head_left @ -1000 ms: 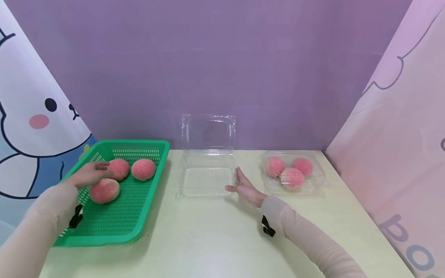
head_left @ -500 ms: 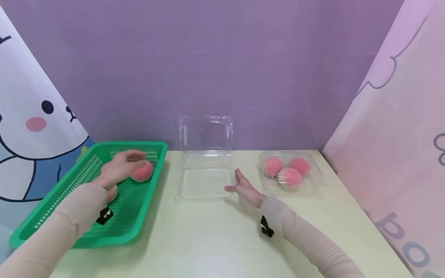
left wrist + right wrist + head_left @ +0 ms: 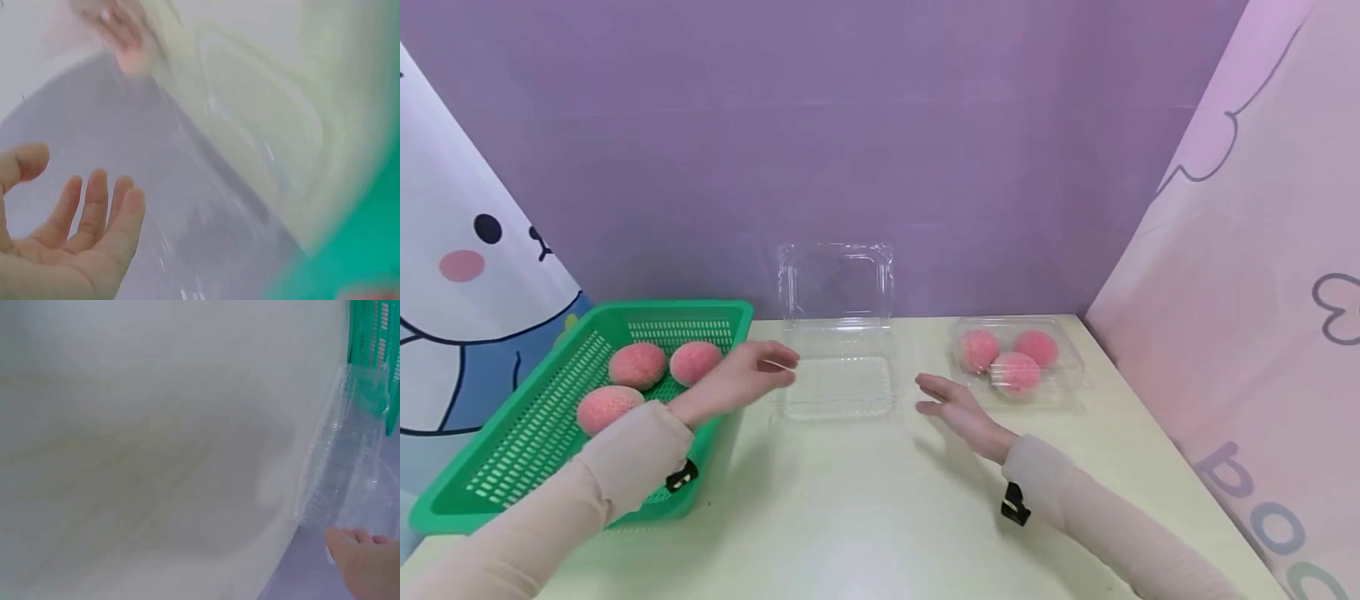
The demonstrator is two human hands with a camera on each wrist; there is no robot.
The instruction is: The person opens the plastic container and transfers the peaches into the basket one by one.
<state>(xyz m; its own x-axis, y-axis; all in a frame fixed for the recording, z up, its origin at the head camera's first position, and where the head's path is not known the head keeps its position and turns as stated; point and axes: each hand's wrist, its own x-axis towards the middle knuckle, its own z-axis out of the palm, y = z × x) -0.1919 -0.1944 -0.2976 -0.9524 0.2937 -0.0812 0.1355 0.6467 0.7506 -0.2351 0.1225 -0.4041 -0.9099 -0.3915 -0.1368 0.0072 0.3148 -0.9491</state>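
Note:
An empty clear plastic clamshell box (image 3: 838, 387) stands with its lid (image 3: 837, 283) raised against the back wall. My left hand (image 3: 741, 379) hovers between the green basket (image 3: 741, 321) and the box's left side. Its fingers are relaxed and hold nothing, as the left wrist view shows. Right of the box is my right hand (image 3: 962, 412), fingers loosely extended, apart from the box and holding nothing. In the basket lie three pink peaches, a rear left peach (image 3: 637, 366), a rear right peach (image 3: 695, 362) and a front peach (image 3: 608, 408), partly hidden by my sleeve.
A second clear box (image 3: 1060, 379) with its lid down stands at the back right of the table (image 3: 850, 508), three peaches (image 3: 1017, 373) inside. Behind the table rises a purple wall (image 3: 880, 150). Printed panels close off both sides.
My left hand has moved right from above the peaches, past the basket's right rim, to the open box. My right hand has drawn back a little from the box's right side.

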